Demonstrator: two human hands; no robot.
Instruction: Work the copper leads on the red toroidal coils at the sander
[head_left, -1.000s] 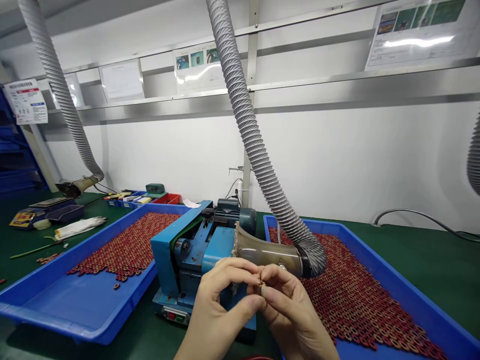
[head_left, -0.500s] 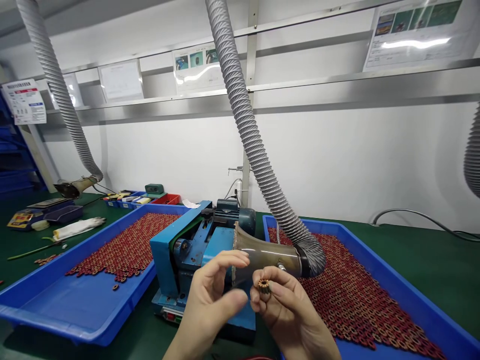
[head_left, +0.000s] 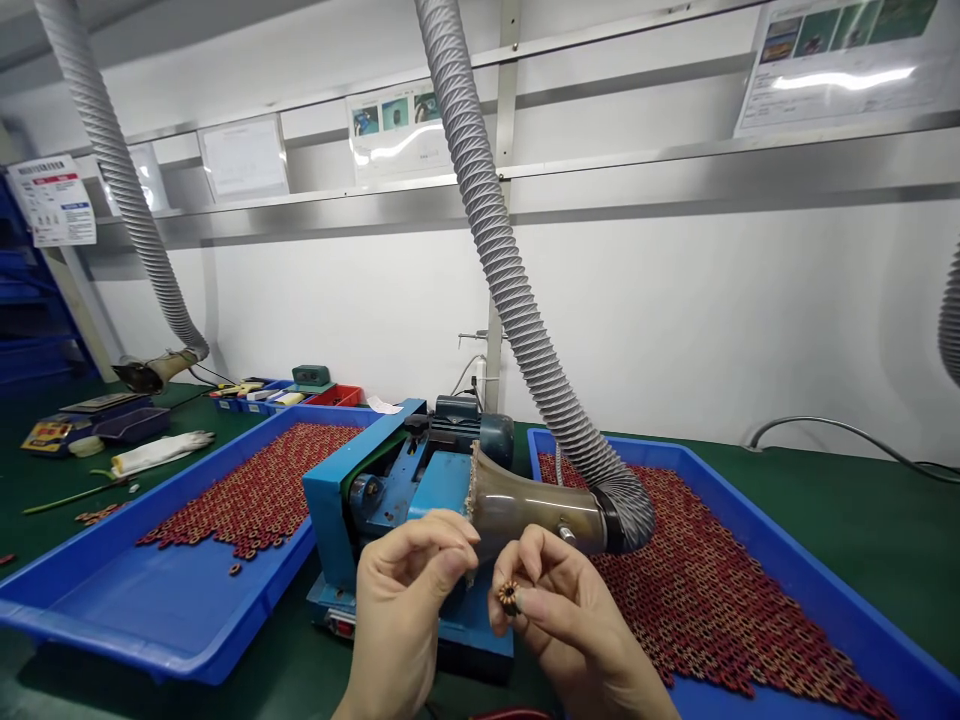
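Pinched between the thumb and fingers of my right hand is a small toothed core, with its copper-coloured slotted end facing up and toward me. To its left, my left hand is closed in a pinch, thumb against index finger. Whatever those fingertips hold, if anything, is too small to make out. The two hands are close but apart, in front of a blue belt machine. A translucent brown suction hood covers the machine's right side, just behind my fingers.
Blue trays stand on both sides: the left tray and the right tray hold many reddish ring-shaped cores. A grey hose drops to the hood. White gloves and small bins lie at the back left.
My left thumb and index finger have closed from a wide gap into a pinch. My right hand has lowered slightly to the left and tilted the core.
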